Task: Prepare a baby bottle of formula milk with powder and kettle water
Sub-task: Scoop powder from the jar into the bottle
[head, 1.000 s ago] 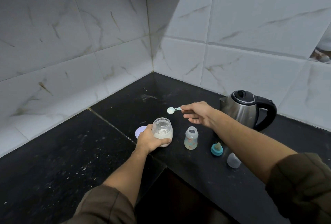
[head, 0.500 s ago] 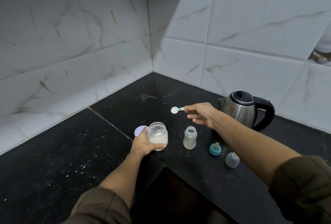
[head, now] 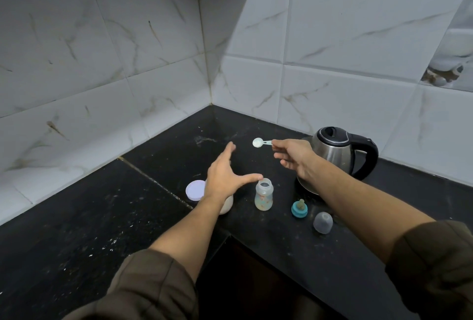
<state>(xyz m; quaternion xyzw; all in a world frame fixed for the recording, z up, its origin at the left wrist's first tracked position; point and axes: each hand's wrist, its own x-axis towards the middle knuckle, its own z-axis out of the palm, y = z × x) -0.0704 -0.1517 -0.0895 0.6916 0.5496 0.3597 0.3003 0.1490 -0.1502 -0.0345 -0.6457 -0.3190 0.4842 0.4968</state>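
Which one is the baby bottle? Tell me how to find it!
Find the shiny steel kettle with a black handle on the black countertop. Nearer the person than the kettle stands a small clear plastic baby bottle, open on top, just beyond the left hand. Unlike the teal teat ring and clear dome cap beside it, it's tall, with faint pictures printed on it.

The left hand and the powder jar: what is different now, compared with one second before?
The left hand has let go of the powder jar and lifted, open, fingers spread, reaching right toward the baby bottle. The jar stands on the counter, mostly hidden behind the wrist. The right hand still holds the scoop above the counter. Bottle, lid, teat ring, cap and kettle stayed put.
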